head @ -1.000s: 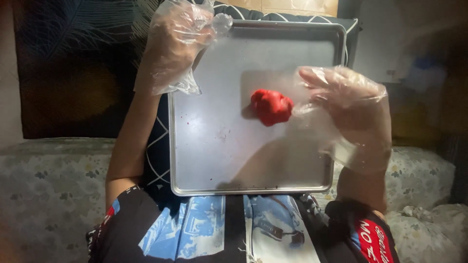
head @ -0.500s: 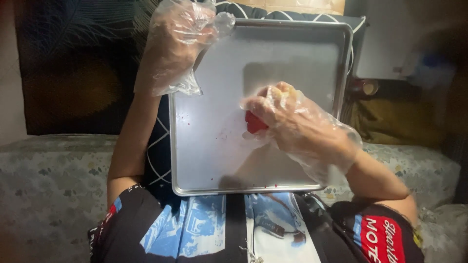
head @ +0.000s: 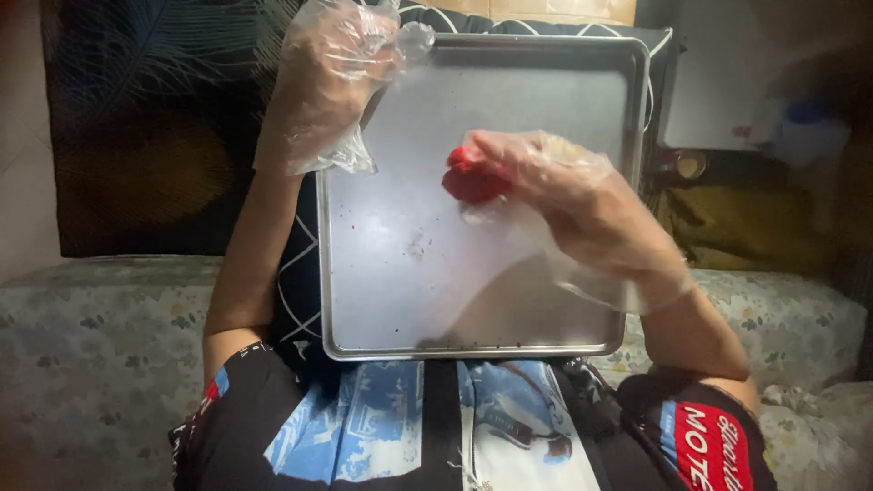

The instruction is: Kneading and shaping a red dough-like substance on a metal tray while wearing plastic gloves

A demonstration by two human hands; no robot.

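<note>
my right hand (head: 582, 214) now clamps the red soft lump (head: 468, 180), lifted off the metal baking tray (head: 409, 273); left hand (head: 332, 86) still grips the tray's corner.

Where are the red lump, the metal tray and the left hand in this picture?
red lump (head: 468, 182), head view, its exposed left side.
metal tray (head: 409, 282), head view, bare floor.
left hand (head: 327, 82), head view, gloved back.

right hand (head: 582, 205) now over red lump (head: 468, 182), fingers closed on it
</note>
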